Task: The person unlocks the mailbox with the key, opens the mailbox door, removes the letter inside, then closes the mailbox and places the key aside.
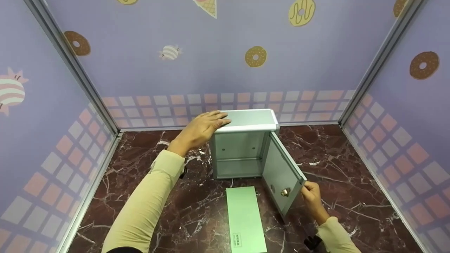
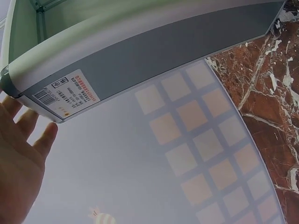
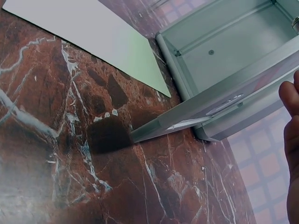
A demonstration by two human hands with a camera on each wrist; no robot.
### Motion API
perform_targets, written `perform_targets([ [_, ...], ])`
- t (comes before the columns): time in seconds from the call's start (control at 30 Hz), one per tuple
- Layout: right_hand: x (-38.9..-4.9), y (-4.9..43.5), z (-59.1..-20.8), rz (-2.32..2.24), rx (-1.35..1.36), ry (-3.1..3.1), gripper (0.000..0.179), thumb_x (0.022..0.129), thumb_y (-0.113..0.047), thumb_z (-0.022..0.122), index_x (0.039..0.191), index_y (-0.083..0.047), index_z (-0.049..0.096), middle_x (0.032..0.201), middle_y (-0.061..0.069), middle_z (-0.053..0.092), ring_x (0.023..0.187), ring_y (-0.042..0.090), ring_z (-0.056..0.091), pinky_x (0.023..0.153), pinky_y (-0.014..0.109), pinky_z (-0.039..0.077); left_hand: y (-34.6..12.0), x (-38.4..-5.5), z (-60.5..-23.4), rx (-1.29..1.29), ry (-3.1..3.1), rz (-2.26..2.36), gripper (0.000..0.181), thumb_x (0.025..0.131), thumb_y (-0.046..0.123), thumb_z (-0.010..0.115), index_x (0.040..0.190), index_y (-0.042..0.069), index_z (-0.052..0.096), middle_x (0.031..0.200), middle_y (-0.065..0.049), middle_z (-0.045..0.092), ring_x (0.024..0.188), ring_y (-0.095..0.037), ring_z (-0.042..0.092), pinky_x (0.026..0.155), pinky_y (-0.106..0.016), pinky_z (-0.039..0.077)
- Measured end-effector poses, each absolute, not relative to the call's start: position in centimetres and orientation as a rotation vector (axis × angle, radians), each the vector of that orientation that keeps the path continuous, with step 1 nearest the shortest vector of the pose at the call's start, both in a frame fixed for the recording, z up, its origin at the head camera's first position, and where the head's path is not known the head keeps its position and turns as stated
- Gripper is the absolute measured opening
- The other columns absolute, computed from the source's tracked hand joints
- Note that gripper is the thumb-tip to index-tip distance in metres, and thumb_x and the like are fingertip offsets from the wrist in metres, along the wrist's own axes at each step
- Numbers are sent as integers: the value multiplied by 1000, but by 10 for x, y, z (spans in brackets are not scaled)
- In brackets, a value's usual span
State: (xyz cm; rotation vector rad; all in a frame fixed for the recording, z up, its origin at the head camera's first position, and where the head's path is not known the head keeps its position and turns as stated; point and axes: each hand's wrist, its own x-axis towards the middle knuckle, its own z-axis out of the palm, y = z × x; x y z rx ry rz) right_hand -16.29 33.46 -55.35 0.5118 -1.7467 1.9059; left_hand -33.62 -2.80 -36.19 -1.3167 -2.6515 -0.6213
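A grey metal lockbox (image 1: pixel 239 154) with pale edging stands on the floor, its front facing me and its inside bare. Its hinged door (image 1: pixel 281 175) is swung out to the right, with a brass lock (image 1: pixel 285 192) on the inner face. My left hand (image 1: pixel 202 130) rests on the top left of the box, fingers extended. In the left wrist view, that hand's fingertips (image 2: pixel 45 139) are at the corner beside a barcode label (image 2: pixel 65 94). My right hand (image 1: pixel 313 198) grips the door's free edge, fingers curled. A long light-green envelope (image 1: pixel 246 214) lies before the box.
The floor (image 1: pixel 168 218) is dark red marble-patterned. Purple panels with printed sweets form the back wall (image 1: pixel 211 70), left wall (image 1: pixel 35 105) and right wall (image 1: pixel 415 116), with metal strips along their joints. The box stands near the back wall.
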Motion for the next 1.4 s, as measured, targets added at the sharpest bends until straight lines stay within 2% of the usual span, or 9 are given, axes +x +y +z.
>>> perform_targets([
  [0.2,-162,332,-552,1977,554,-1722,29,83,20,42,60,5,52,58,-10,46,48,6,34,37,35,18,-29,-335,-361,-1319,-2675,-636,70,103,56,3,147,23,47,155,3,33,145,-19,19,118,-36,6],
  [0.4,-163,328,-554,2047,642,-1682,30,83,22,39,61,4,51,55,2,36,49,17,26,41,36,17,-30,-336,-360,-1325,-2694,-639,71,102,56,2,148,22,46,156,3,33,146,-20,18,118,-37,7],
  [0.6,-162,325,-554,2085,651,-1723,32,84,19,40,65,2,59,63,-8,50,55,5,40,42,27,27,-30,-336,-359,-1313,-2718,-645,70,102,56,2,148,24,45,156,4,31,146,-20,18,118,-37,7],
  [0.77,-164,321,-554,2124,725,-1732,38,87,19,39,73,-2,66,68,-5,58,60,7,49,51,19,41,-29,-336,-356,-1299,-2728,-639,70,103,55,2,147,23,47,156,2,33,145,-22,21,118,-35,6],
  [0.87,-165,318,-555,2145,796,-1720,40,87,21,36,80,1,70,75,3,66,68,10,60,59,23,51,-28,-336,-354,-1297,-2740,-629,70,103,55,2,146,22,47,156,0,33,145,-22,21,118,-34,6],
  [1.03,-166,314,-555,2172,876,-1730,39,87,22,34,87,6,69,83,11,70,75,17,67,62,28,56,-28,-335,-352,-1287,-2768,-634,70,102,55,2,147,23,46,156,-1,32,145,-21,20,118,-34,4],
  [1.27,-166,306,-556,2164,918,-1777,40,88,23,33,90,5,69,85,10,70,73,15,64,60,29,54,-28,-334,-351,-1241,-2804,-660,70,102,57,2,148,26,45,157,-7,30,145,-24,19,118,-37,6],
  [1.4,-166,300,-555,2177,964,-1784,31,89,23,33,86,13,62,81,13,67,67,18,64,57,31,55,-26,-334,-351,-1215,-2830,-664,71,101,59,1,148,28,44,158,-6,28,146,-24,18,118,-38,6],
])
